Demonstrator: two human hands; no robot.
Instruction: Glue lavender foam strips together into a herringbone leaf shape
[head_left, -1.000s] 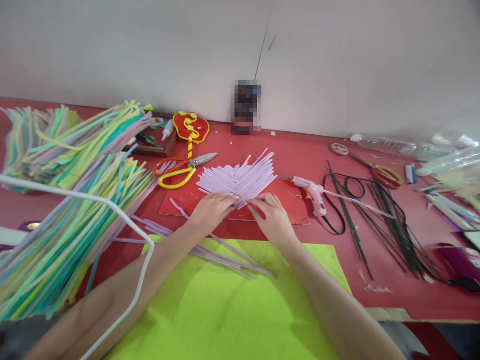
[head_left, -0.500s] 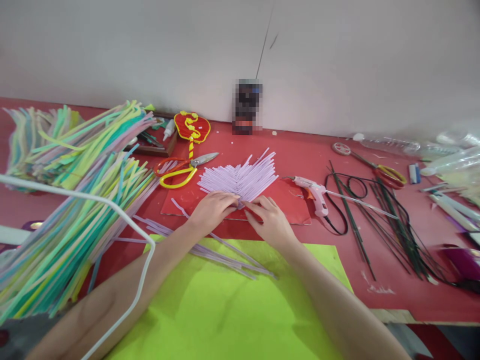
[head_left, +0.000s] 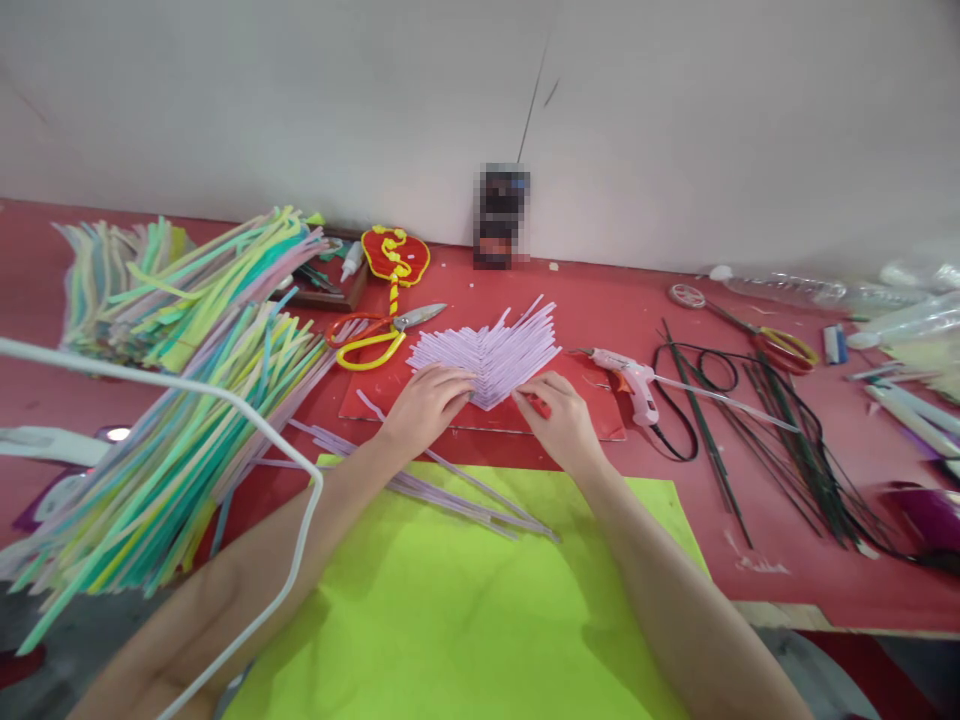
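A leaf-like piece of lilac pipe cleaners (head_left: 499,358), laid in a V pattern with a pointed lower end, lies on a red board (head_left: 600,418). Its lower left edge is between the thumb and bent fingers of my left hand (head_left: 429,405). On the opposite edge, my right hand (head_left: 561,420) pinches the pipe cleaners with thumb and forefinger; the exact contact is small and partly hidden. Loose lilac pipe cleaners (head_left: 465,508) lie below my left wrist, partly across a yellow-green sheet (head_left: 480,610).
Pastel pipe cleaner bundles (head_left: 202,450) fill the left side. Scissors (head_left: 375,340) and a red-yellow fan-shaped ornament (head_left: 395,258) lie behind. To the right are a pink glue gun (head_left: 634,385), its cord, dark green stems (head_left: 802,450) and more scissors (head_left: 780,348). A white bent tube (head_left: 247,415) crosses the left foreground.
My hands have moved apart from the lower tip, the right one outward to the right edge. The tip now shows between them. The whole view has shifted slightly.
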